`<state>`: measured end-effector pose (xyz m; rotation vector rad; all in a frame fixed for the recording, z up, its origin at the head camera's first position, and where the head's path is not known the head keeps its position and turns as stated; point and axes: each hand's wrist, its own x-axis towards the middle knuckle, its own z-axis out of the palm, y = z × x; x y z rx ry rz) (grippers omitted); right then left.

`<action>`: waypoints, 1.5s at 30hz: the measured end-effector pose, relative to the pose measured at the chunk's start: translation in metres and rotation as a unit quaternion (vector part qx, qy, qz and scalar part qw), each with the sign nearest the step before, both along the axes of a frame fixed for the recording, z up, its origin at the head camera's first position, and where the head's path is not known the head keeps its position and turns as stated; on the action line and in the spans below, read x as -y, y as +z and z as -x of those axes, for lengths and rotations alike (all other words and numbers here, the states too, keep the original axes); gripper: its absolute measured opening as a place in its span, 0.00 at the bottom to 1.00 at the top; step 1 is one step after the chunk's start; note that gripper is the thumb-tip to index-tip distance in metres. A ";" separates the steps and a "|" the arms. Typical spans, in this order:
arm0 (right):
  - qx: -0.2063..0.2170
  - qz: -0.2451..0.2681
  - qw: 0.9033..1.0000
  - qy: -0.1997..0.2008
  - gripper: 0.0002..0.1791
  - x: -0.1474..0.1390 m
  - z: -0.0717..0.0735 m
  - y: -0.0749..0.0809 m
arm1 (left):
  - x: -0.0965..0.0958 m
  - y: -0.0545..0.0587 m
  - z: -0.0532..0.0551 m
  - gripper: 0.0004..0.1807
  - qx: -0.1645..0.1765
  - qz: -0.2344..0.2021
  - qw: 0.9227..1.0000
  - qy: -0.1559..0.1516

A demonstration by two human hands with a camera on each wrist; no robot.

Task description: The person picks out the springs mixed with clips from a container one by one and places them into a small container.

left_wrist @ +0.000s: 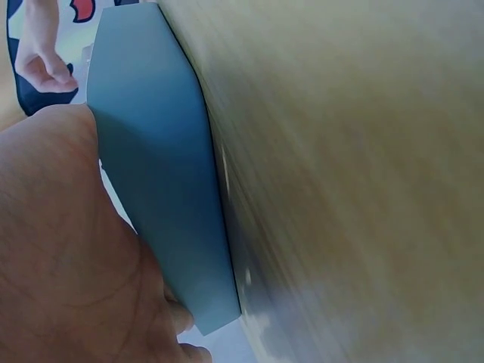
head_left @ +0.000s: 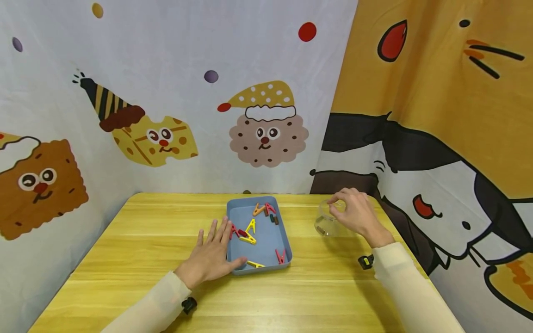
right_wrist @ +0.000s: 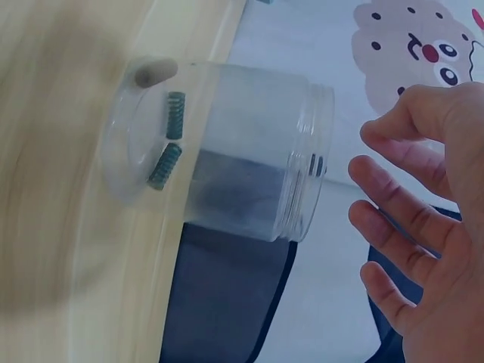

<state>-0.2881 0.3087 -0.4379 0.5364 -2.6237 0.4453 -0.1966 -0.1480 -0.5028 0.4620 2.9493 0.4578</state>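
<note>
My left hand (head_left: 210, 259) rests along the left side of a blue-grey tray (head_left: 284, 233), fingers straight and thumb over the near edge. Inside the tray lie several plastic clips, among them a yellow clip (head_left: 251, 225) and a red clip (head_left: 281, 256), plus small dark pieces (head_left: 274, 218). My right hand (head_left: 356, 212) hovers at the mouth of a clear jar (right_wrist: 249, 151), its fingers loosely bent with nothing visible between them. Two green ridged pieces (right_wrist: 175, 115) and a brownish piece (right_wrist: 156, 72) lie at the jar's bottom. A small dark striped spot shows at the rim, unclear what.
Both tray and jar stand on a wood-grain table (head_left: 166, 222), with the jar to the right of the tray. A printed cloth (head_left: 175, 69) with cartoon figures hangs behind the table and along its right side.
</note>
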 end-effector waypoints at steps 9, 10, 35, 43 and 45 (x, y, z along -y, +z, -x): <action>0.002 0.002 1.000 0.016 0.05 0.016 -0.001 0.003 | 0.000 0.002 0.001 0.68 0.005 0.001 1.000 -0.002; 0.001 0.001 1.000 0.018 0.05 0.018 -0.001 0.003 | 0.000 0.002 0.001 0.68 0.006 0.002 1.000 -0.001; 0.029 -0.037 0.997 0.064 0.08 0.075 0.006 -0.007 | 0.001 -0.004 0.004 0.67 0.002 -0.001 1.000 0.000; 0.039 -0.044 0.995 0.084 0.10 0.094 0.010 -0.012 | 0.001 -0.004 0.004 0.68 0.002 0.004 1.000 0.000; 0.036 -0.048 0.994 0.087 0.10 0.098 0.011 -0.012 | 0.001 -0.004 0.004 0.68 0.003 0.004 1.000 0.001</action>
